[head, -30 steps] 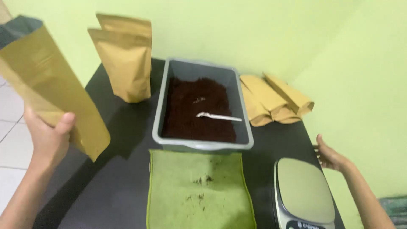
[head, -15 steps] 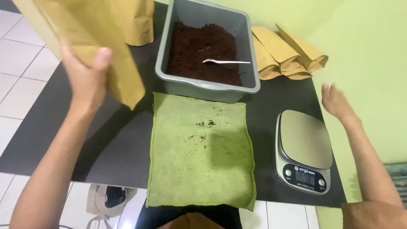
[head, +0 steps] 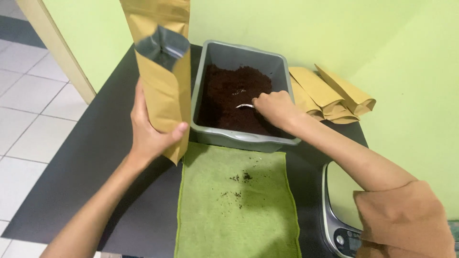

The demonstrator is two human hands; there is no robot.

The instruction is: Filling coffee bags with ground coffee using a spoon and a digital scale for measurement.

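Fingers of the left hand [head: 148,136] wrap around an upright, open-topped brown pouch [head: 162,81] near the table's [head: 86,157] left edge, thumb across its front; farther back, the right hand [head: 275,109] curls closed on a spoon [head: 245,106] in the grey tray [head: 239,139] of dark grounds [head: 224,98]

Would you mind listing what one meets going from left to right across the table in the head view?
Left hand gripping the open brown pouch → grey tub of dark grounds, where the right hand takes the spoon → flat brown pouches by the wall.
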